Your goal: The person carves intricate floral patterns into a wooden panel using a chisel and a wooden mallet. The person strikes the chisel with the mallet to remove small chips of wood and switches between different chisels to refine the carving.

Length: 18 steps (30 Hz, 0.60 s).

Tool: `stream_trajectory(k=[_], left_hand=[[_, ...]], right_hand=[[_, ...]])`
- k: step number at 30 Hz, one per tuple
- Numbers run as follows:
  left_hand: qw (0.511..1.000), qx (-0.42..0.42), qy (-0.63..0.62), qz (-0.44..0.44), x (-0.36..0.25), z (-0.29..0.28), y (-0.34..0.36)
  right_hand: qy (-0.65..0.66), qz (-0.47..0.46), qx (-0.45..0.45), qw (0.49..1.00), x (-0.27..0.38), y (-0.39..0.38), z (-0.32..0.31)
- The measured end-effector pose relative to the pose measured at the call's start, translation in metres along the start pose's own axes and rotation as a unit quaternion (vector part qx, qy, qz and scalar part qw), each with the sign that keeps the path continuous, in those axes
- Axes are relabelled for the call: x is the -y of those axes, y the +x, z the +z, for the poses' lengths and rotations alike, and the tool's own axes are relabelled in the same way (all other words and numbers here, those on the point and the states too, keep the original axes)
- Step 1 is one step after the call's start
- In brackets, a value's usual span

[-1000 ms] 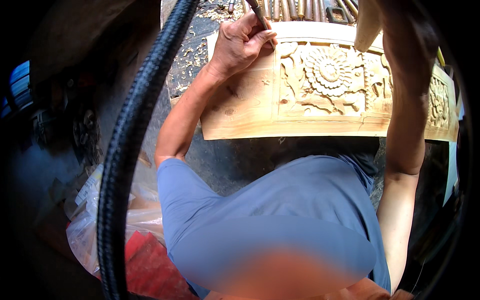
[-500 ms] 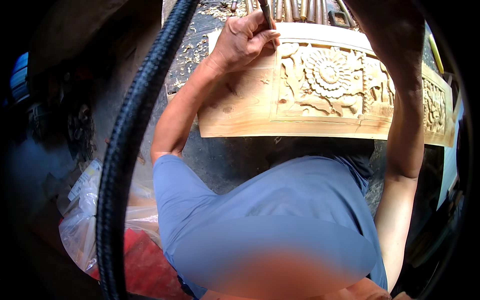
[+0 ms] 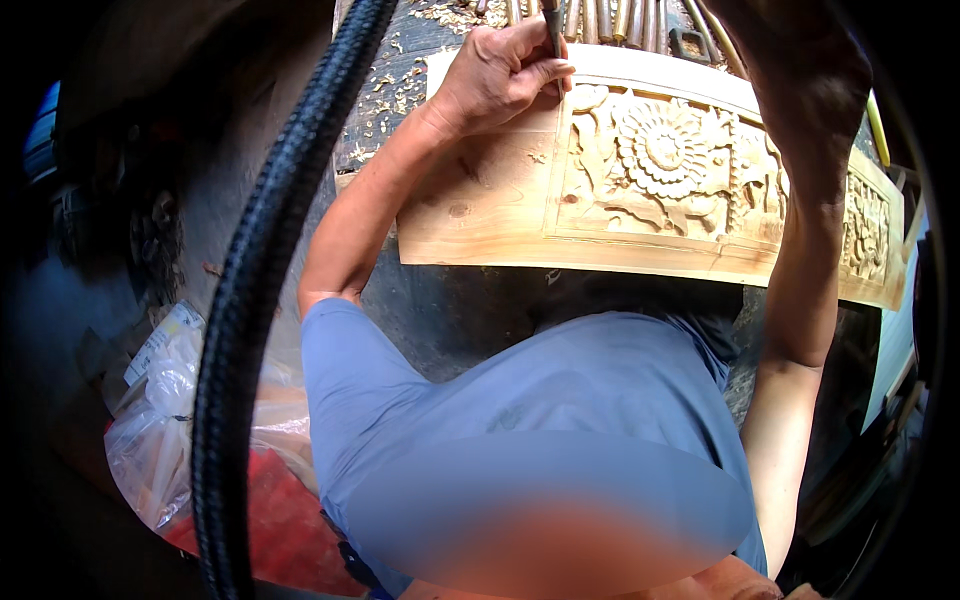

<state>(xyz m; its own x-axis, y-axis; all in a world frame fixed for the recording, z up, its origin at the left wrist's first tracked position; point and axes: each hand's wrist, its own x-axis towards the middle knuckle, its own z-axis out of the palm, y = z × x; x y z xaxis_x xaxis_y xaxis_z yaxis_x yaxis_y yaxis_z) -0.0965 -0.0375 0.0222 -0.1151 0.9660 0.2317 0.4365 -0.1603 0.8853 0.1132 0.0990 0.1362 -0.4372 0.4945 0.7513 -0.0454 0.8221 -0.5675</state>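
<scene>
A pale wooden board [image 3: 480, 220] lies across the bench, carved in relief with a round many-petalled flower [image 3: 664, 148] and leafy scrolls. My left hand [image 3: 505, 75] is closed around a chisel [image 3: 554, 35], held nearly upright at the left border of the carved panel. The top of the chisel runs out of the picture, and my fingers partly cover its lower end. My right hand [image 3: 815, 75] is raised above the board's right part, dark and close to the upper edge. Its fingers do not show clearly, nor does anything it may hold.
Several wooden-handled tools [image 3: 620, 22] lie in a row behind the board, beside a small dark block-like object [image 3: 689, 45]. Wood shavings [image 3: 400, 95] litter the dark bench. A thick black braided cable [image 3: 275, 230] crosses the left side. Clear plastic bags [image 3: 165, 440] lie lower left.
The whole view has shifted slightly, with the board's carved panel a little farther right. My left hand keeps the chisel at the panel's border. My right hand appears slightly farther right.
</scene>
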Motion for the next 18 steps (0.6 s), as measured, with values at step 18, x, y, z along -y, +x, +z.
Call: stream_trajectory(k=[18], left_hand=[[0.957,0.005,0.261,0.125,-0.003,0.002,-0.008]], right_hand=[[-0.346,-0.176,0.160,0.908,-0.030,-0.016,0.019]])
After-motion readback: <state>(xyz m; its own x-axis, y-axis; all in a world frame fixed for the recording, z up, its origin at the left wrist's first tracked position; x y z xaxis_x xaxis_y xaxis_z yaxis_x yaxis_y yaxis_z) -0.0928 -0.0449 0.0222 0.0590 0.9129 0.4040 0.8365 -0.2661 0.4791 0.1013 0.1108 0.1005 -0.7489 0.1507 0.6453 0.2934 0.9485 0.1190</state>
